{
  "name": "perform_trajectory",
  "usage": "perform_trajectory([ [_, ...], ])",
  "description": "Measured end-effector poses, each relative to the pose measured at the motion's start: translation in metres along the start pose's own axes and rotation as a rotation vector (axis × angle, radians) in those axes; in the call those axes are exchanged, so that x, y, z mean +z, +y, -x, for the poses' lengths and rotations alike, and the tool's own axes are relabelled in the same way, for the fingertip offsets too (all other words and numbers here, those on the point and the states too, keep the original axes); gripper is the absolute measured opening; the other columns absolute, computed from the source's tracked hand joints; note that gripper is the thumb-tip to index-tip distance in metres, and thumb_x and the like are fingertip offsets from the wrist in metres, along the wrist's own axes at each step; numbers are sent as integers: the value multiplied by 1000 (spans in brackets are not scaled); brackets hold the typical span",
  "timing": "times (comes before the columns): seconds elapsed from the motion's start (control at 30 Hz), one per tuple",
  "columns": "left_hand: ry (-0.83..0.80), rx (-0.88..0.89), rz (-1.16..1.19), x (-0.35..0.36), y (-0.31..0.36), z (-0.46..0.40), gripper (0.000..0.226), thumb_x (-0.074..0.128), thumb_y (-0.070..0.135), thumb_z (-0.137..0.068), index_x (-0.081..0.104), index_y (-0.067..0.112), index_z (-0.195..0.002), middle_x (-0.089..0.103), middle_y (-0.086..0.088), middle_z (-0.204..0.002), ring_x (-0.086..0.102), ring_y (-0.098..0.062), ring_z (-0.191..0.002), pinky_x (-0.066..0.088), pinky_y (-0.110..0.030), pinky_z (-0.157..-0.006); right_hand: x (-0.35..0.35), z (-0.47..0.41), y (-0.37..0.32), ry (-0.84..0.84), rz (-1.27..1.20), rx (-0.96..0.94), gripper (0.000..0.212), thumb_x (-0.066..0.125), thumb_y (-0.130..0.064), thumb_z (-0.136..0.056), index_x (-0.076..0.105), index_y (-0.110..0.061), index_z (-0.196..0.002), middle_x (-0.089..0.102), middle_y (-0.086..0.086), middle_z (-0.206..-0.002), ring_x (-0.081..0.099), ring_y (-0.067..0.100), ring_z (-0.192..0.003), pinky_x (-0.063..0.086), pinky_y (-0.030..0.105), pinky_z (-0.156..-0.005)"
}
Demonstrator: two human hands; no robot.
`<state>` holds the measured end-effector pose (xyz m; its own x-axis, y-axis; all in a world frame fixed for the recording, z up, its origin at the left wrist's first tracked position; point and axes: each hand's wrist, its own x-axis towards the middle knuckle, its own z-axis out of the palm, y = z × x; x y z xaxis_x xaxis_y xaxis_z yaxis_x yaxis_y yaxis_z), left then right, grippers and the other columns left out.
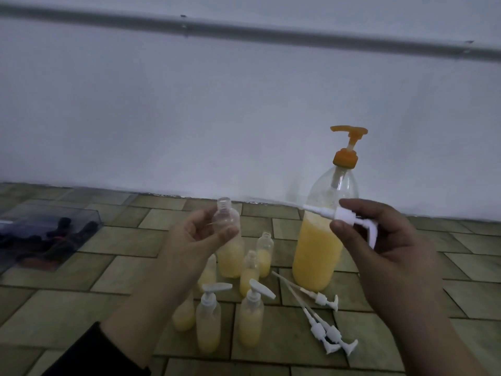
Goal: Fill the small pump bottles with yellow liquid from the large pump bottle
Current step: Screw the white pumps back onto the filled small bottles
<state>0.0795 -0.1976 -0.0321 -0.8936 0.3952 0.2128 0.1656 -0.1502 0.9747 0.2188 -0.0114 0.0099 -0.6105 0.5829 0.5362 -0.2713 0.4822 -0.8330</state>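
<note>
My left hand grips a small clear bottle, half full of yellow liquid, its neck uncapped. My right hand pinches a white pump head, its dip tube pointing left toward that bottle. Behind it stands the large bottle with an orange pump, over half full of yellow liquid. On the floor stand several small bottles: two capped with white pumps, others uncapped. Three loose white pumps lie to the right.
The floor is olive-brown tile meeting a white wall. A clear plastic box with dark items sits at the left. A grey pipe runs along the wall above.
</note>
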Motion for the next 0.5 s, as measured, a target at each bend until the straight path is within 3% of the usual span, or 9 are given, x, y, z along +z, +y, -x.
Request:
perform_trajectory([
  [0.13,16,71,-92,1,0,6,54,72,23,-68,61,21,-121,72,9,-105,66,-6,-99,54,-20,-77,2,2,-1,-29,142,-101,28,73,-23,-75,63,-45,-90,65,-24,-93,62,-4,-82,44,3,-63],
  [0.27,48,105,-179,0,0,9,64,75,32,-61,60,25,-123,71,12,-106,66,-8,-101,54,-29,-85,1,3,-1,-52,199,-159,29,73,-25,-75,61,-46,-91,62,-25,-97,61,-4,-85,44,4,-67],
  [0.5,60,160,-290,2,5,12,52,77,36,-57,64,37,-108,71,13,-102,65,-3,-99,54,-32,-89,-7,-5,-15,-76,218,-290,22,69,-31,-76,62,-40,-94,65,-19,-90,60,-5,-84,42,2,-66],
])
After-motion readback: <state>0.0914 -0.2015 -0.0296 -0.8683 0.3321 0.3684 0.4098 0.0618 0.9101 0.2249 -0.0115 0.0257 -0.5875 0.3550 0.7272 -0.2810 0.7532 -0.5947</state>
